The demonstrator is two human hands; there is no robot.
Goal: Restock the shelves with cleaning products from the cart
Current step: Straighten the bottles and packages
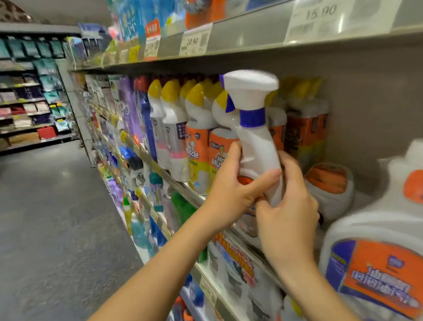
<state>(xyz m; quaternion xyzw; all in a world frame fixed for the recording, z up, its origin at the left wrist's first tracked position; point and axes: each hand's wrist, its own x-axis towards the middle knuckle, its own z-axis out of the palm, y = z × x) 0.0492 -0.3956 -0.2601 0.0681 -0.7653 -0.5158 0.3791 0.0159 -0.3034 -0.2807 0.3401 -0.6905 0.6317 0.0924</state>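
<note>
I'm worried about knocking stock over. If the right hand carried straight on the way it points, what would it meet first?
Probably the yellow-capped orange bottles behind the spray bottle that the right hand grips; depth is unclear.

Both arms are up and reaching forward, bare forearms converging on one spot. The left arm comes in long from the lower left, nearly straight. The left hand (231, 192) grips the spray bottle (257, 149) from the left side, fingers running up behind it and thumb stretched flat across the front. The right forearm rises steeper from the bottom edge. The right hand (288, 220) has its back to the camera, with fingers curled round the bottle's right side and thumb tucked low.
</note>
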